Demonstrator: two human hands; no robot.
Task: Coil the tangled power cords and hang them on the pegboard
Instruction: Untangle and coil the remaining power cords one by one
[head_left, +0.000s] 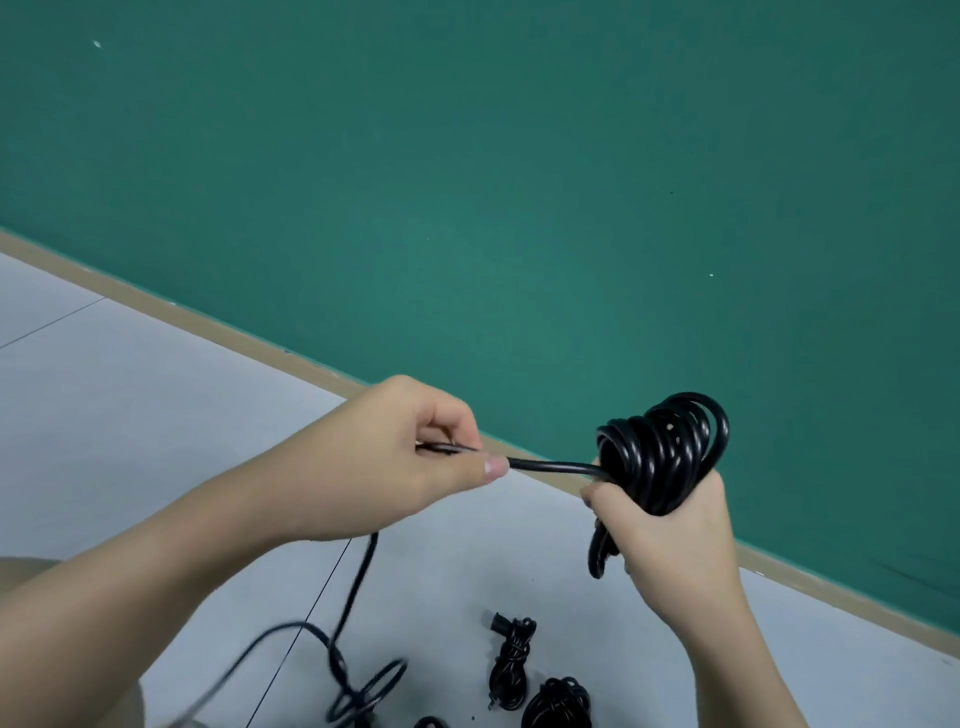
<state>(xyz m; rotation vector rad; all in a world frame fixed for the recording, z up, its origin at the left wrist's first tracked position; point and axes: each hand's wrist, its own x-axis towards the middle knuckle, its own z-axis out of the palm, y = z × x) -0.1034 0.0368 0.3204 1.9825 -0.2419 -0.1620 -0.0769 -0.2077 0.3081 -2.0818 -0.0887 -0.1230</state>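
Note:
My right hand (670, 525) grips a coil of black power cord (665, 447) with several loops standing up above its fingers. A straight stretch of the same cord runs left from the coil to my left hand (415, 457), which pinches it between thumb and fingers. Below my left wrist the loose tail (358, 587) hangs down to the floor and ends in tangled loops (363, 691). No pegboard is in view.
On the pale tiled floor (156, 441) lie a bundled black cord with a plug (511, 660) and another coiled cord (558, 701) at the bottom edge. A green wall (467, 182) with a tan baseboard (234, 327) runs diagonally behind.

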